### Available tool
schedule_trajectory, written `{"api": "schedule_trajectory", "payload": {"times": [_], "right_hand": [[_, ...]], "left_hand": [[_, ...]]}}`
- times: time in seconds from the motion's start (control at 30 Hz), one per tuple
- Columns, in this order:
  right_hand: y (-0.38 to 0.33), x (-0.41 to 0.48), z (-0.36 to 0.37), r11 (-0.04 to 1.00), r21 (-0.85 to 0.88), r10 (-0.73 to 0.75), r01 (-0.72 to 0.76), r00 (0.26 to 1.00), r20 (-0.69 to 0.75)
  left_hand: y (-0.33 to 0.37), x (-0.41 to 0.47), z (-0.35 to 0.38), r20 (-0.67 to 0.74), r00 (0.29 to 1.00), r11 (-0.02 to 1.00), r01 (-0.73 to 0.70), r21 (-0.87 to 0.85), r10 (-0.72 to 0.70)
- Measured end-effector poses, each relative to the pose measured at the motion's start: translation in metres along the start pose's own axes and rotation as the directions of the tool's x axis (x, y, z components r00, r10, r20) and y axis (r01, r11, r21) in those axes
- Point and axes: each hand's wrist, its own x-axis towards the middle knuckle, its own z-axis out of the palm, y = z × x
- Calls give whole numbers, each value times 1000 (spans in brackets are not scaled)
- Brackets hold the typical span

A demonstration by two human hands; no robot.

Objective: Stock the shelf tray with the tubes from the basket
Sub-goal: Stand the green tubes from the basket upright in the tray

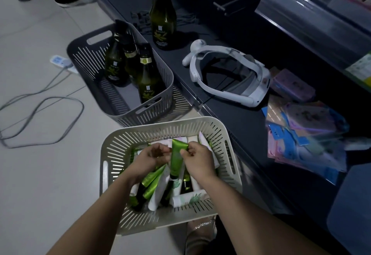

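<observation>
A cream slotted basket point(217, 132) stands on the floor below me, filled with several green and white tubes point(152, 182). Both my hands are inside it, over the pile. My left hand point(149, 159) and my right hand point(197, 160) together hold one green tube point(176, 156) with a dark cap, upright with its crimped end uppermost. My right fingers pinch its upper right edge. My left fingers curl against its left side. The shelf tray is not clearly identifiable in this view.
A grey basket point(86, 58) with dark green bottles point(147, 78) stands behind. One more bottle point(162, 16) stands on the dark low shelf point(230, 118), beside a white headset point(226, 74) and plastic-wrapped packets point(305, 134). Cables point(40, 102) and a power strip point(62, 63) lie on the floor at left.
</observation>
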Motion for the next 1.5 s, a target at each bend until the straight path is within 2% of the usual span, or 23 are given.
{"api": "schedule_trajectory", "payload": {"times": [0.03, 0.07, 0.13, 0.17, 0.2, 0.37, 0.4, 0.47, 0.63, 0.8, 0.87, 0.93, 1.03, 1.13, 1.2, 1.33, 1.5], "right_hand": [[1, 0, -1, 1000, -17, -19, 18, 999, -36], [-1, 0, -3, 999, -36, -24, 22, 998, -61], [-1, 1, -4, 998, -61, -10, 4, 996, -89], [-1, 2, -3, 998, -69, -12, 6, 996, -85], [-1, 3, -3, 997, -76, -21, 15, 997, -78], [2, 8, -4, 995, -91, -38, 31, 996, -80], [2, 9, -4, 995, -94, -42, 34, 996, -83], [2, 9, -5, 995, -100, -39, 31, 996, -79], [-4, 6, -10, 995, -98, -11, 0, 994, -109], [-13, -2, -19, 998, -55, -10, 1, 988, -154], [-16, -8, -25, 999, -49, -12, 4, 986, -164], [-20, -16, -32, 998, -56, -22, 12, 984, -177], [-28, -31, -46, 997, -71, -56, 41, 974, -221], [-38, -46, -68, 996, -35, -93, 87, 956, -280], [-42, -56, -85, 991, -6, -128, 133, 941, -313], [-46, -77, -122, 973, 54, -179, 223, 887, -426], [-48, -107, -173, 948, 72, -226, 311, 813, -536]], "left_hand": [[-9, 6, -3, -61, 998, 991, 29, 131, -21], [-19, 14, -5, -122, 992, 937, 68, 342, -28], [-42, 27, -8, -176, 982, 656, 172, 735, -60], [-51, 32, -7, -183, 979, 549, 202, 811, -91], [-56, 35, -4, -183, 978, 485, 209, 849, -101], [-62, 47, 8, -264, 953, 438, 302, 847, -147], [-63, 47, 11, -256, 949, 443, 312, 840, -183], [-62, 47, 15, -255, 925, 526, 372, 765, -282], [-50, 37, -1, -234, 848, 778, 529, 340, -475], [-35, -7, -28, 29, 821, 816, 562, 139, -570], [-25, -23, -29, 108, 849, 856, 510, 86, -517], [-12, -34, -24, 122, 897, 906, 420, 56, -424], [26, -48, -5, 104, 956, 960, 278, -35, -273], [64, -54, 16, 12, 987, 984, 161, -78, -160], [91, -60, 34, -23, 997, 997, 73, -22, -74], [137, -82, 76, 23, 990, 989, -143, 42, 142], [180, -106, 122, 113, 960, 965, -261, 36, 256]]}}
